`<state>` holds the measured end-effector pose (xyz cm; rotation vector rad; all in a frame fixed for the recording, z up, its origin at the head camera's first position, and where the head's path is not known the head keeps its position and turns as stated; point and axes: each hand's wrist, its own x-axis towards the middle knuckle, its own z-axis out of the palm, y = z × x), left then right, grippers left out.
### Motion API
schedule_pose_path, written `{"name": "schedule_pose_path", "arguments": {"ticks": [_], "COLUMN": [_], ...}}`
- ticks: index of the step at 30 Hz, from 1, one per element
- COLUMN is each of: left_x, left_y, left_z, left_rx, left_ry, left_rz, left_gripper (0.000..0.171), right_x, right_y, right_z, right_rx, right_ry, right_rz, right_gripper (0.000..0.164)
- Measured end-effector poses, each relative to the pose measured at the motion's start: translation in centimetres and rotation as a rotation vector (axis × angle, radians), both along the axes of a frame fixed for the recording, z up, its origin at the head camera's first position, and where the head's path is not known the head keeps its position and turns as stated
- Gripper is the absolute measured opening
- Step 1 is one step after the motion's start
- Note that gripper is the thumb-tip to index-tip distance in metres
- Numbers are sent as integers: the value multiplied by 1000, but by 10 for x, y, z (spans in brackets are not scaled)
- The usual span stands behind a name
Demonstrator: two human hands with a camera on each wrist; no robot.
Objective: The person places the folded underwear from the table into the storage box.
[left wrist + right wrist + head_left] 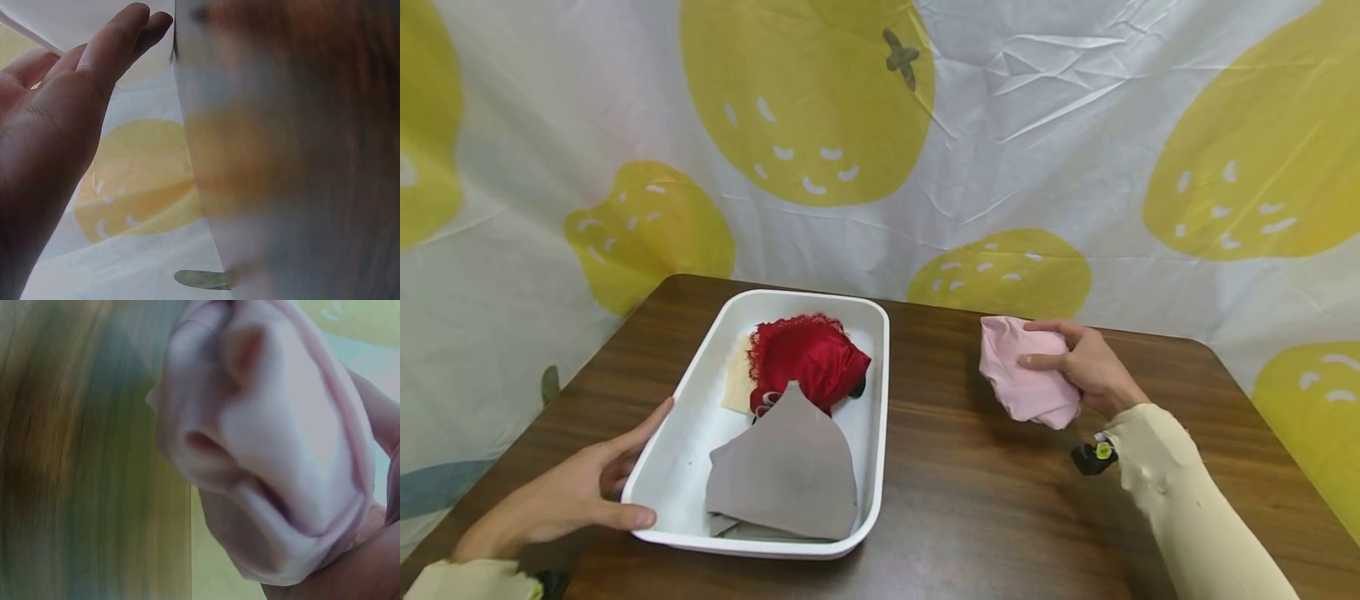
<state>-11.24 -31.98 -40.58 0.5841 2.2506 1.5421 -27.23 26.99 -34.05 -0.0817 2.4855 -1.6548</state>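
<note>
My right hand [1101, 371] holds a bunched pink cloth garment [1022, 371] above the right side of the table, thumb and fingers pinching its right side. In the right wrist view the pink fabric [281, 437] shows soft folds; its exact kind cannot be told. My left hand [565, 492] grips the near left corner of a white plastic tray [681, 475], its thumb over the rim. Inside lie a red satin bra [808, 358] with lace trim, towards the far end, and a folded grey bra [790, 475] at the near end. A cream cloth piece [739, 379] shows under the red one.
The dark wooden table [955, 500] carries the tray on its left half. Behind it hangs a white curtain [1000, 167] printed with yellow fruit. A small black device [1093, 458] is at my right wrist.
</note>
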Motion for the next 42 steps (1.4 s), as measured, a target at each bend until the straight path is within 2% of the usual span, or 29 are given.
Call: {"name": "schedule_pose_path", "arguments": {"ticks": [15, 22, 25, 29, 34, 42], "left_x": [-1, -1, 0, 0, 0, -1], "left_y": [-2, -1, 1, 1, -1, -1], "left_z": [-2, 1, 2, 1, -3, -5], "left_rx": [16, 16, -13, -40, -6, 2], "left_ry": [-6, -14, -11, -10, -30, 13], "left_rz": [-3, -3, 9, 24, 17, 16], "left_gripper": [114, 114, 114, 114, 114, 114], "right_x": [15, 25, 27, 30, 33, 36], "right_y": [-26, -48, -57, -67, -80, -102], "right_z": [5, 7, 8, 8, 9, 16], "right_rx": [-37, -142, -177, -189, -188, -227], "right_ry": [-9, -66, -77, -72, -72, -94], "right_rz": [98, 180, 217, 258, 299, 351], "right_gripper": [62, 56, 55, 55, 57, 60]}}
